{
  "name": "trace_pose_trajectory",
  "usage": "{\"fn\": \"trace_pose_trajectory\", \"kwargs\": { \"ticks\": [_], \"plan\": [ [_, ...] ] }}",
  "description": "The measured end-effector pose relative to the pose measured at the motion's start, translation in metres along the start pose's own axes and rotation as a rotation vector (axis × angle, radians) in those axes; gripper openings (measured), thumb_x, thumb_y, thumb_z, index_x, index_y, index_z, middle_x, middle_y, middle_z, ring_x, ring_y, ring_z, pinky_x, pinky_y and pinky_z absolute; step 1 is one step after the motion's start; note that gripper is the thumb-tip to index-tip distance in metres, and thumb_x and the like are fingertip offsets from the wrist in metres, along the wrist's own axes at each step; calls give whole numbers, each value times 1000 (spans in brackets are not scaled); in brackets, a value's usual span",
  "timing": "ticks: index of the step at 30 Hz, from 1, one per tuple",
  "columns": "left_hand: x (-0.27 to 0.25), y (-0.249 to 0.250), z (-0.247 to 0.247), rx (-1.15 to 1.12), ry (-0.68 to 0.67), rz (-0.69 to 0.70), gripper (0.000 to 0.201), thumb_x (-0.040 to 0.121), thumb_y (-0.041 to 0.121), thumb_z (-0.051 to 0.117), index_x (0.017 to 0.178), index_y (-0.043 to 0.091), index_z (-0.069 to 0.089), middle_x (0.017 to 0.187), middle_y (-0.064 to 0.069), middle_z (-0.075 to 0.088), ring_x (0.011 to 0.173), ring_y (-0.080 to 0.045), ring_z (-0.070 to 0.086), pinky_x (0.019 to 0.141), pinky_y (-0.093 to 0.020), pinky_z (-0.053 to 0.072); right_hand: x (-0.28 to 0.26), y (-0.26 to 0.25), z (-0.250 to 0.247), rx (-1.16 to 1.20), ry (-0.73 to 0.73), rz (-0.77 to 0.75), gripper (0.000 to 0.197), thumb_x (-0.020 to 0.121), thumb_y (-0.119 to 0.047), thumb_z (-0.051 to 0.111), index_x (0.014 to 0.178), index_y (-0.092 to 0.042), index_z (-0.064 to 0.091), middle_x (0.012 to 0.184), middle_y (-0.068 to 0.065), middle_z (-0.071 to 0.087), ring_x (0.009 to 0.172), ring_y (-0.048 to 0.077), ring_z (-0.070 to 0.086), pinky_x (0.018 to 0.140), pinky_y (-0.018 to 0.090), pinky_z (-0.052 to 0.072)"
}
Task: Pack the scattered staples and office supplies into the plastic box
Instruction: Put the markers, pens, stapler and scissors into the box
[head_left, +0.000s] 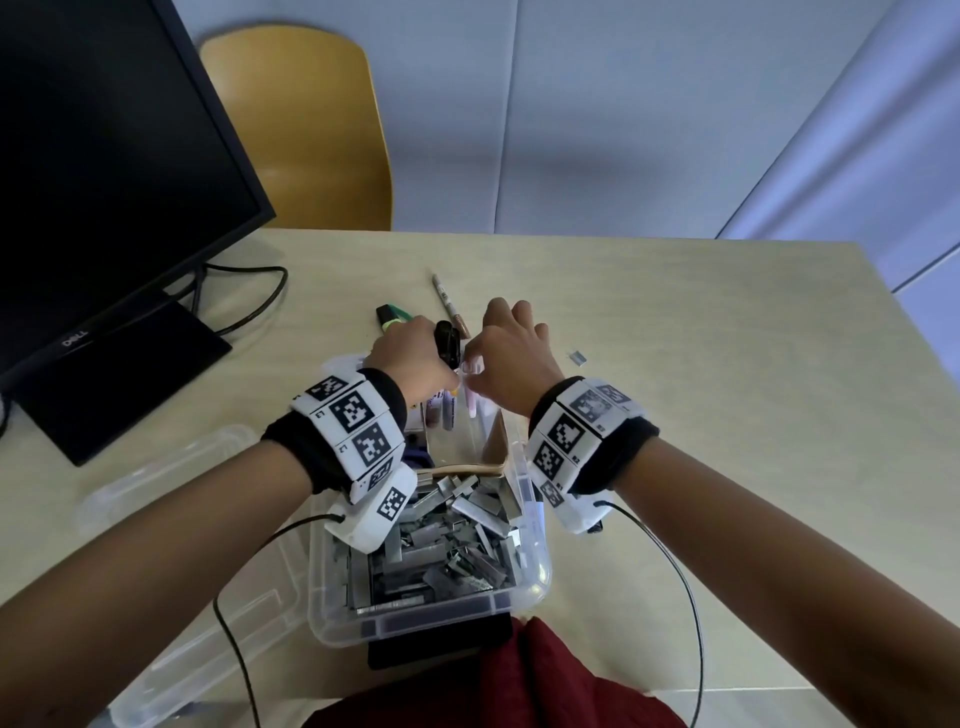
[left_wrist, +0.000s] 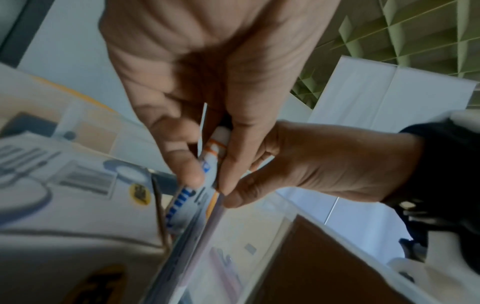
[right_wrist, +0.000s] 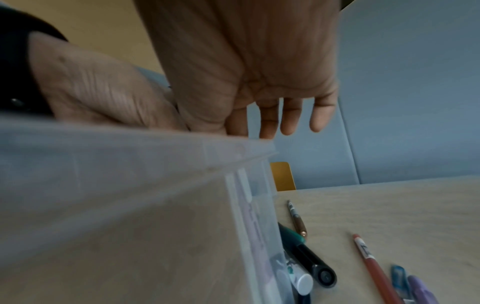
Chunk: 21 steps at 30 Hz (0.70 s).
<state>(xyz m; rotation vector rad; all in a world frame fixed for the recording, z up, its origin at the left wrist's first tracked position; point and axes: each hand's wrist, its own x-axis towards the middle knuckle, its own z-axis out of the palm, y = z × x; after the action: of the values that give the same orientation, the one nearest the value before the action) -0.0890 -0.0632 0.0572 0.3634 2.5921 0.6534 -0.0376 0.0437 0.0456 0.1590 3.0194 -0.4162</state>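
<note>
The clear plastic box (head_left: 535, 561) stands near the table's front edge, its near half filled with staple strips (head_left: 447, 540). My left hand (head_left: 410, 358) hovers over the box's far end and grips a bundle of pens and markers (head_left: 448, 343) upright, tips down inside the box. In the left wrist view its fingers (left_wrist: 187, 164) wrap a white marker (left_wrist: 213, 156) with orange and blue print. My right hand (head_left: 514, 358) meets the bundle from the right, its thumb and forefinger (left_wrist: 233, 195) pinching it. Its other fingers (right_wrist: 285, 117) stay straight above the box rim (right_wrist: 130, 154).
Beyond the box lie a green highlighter (head_left: 395, 314) and a brown pen (head_left: 447, 299); one staple strip (head_left: 576, 356) lies to the right. A red pencil (right_wrist: 371, 267) and a blue clip (right_wrist: 400, 275) lie close by. The clear lid (head_left: 171, 467) rests left; a monitor (head_left: 104, 182) stands behind.
</note>
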Motion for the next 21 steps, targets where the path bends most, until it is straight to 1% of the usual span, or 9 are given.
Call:
{"fn": "trace_pose_trajectory", "kwargs": {
  "ticks": [2, 6, 8, 10, 12, 14, 17, 19, 21],
  "plan": [
    [-1, 0, 1, -8, -18, 4, 26, 69, 13, 72, 90, 3, 59, 94, -17, 65, 89, -34, 64, 79, -39, 55, 1, -1, 1, -20, 1, 2, 21, 85, -27, 61, 103, -21, 69, 115, 5, 39, 111, 29, 31, 92, 41, 33],
    [-2, 0, 2, 10, -7, 26, 17, 70, 10, 71, 81, 3, 60, 81, -15, 62, 91, -29, 61, 77, -38, 56, 2, 0, 2, -43, -7, 1, 25, 83, -31, 63, 103, -17, 69, 121, 4, 39, 116, 28, 29, 94, 42, 31],
    [-1, 1, 2, 44, -6, 41, 16, 70, 10, 71, 75, 1, 58, 73, -12, 61, 85, -28, 62, 71, -36, 56, 2, 1, 2, -54, -10, -7, 27, 84, -33, 63, 104, -16, 68, 123, 4, 41, 117, 28, 29, 94, 42, 30],
    [0, 3, 2, 105, 3, 62, 21, 71, 9, 69, 63, 4, 50, 68, -11, 59, 76, -28, 63, 57, -31, 50, 2, 2, 2, -62, -7, -14, 27, 84, -33, 61, 103, -15, 68, 123, 3, 43, 118, 27, 30, 95, 43, 29],
    [0, 5, 0, 149, 28, 86, 29, 72, 10, 69, 58, 7, 43, 69, -11, 57, 74, -31, 64, 57, -32, 50, 1, 2, 3, -74, 1, -23, 27, 85, -32, 61, 103, -13, 68, 123, 3, 45, 118, 26, 30, 96, 44, 29],
    [-1, 7, -3, 205, 58, 104, 28, 74, 12, 71, 67, 4, 45, 80, -13, 54, 84, -35, 62, 65, -36, 50, 1, 3, 5, -91, 13, -30, 28, 85, -32, 61, 104, -12, 67, 123, 2, 47, 118, 25, 31, 96, 44, 29],
    [1, 9, -7, 245, 55, 112, 32, 77, 15, 73, 95, 0, 53, 101, -17, 54, 91, -35, 60, 72, -38, 53, 3, 3, 7, -103, 26, -32, 27, 86, -32, 60, 103, -12, 67, 122, 2, 49, 118, 25, 32, 97, 43, 29],
    [3, 10, -8, 247, 38, 148, 33, 76, 14, 74, 97, 2, 52, 104, -16, 53, 91, -32, 57, 70, -37, 48, 4, 3, 9, -116, 36, -36, 27, 87, -32, 59, 102, -11, 67, 121, 2, 51, 118, 25, 33, 97, 43, 29],
    [6, 10, -10, 247, 24, 209, 29, 75, 11, 74, 88, 7, 48, 100, -15, 55, 84, -27, 50, 67, -33, 38, 6, 3, 9, -121, 51, -37, 25, 88, -31, 57, 99, -10, 66, 120, 1, 51, 119, 24, 33, 98, 43, 28]
  ]
}}
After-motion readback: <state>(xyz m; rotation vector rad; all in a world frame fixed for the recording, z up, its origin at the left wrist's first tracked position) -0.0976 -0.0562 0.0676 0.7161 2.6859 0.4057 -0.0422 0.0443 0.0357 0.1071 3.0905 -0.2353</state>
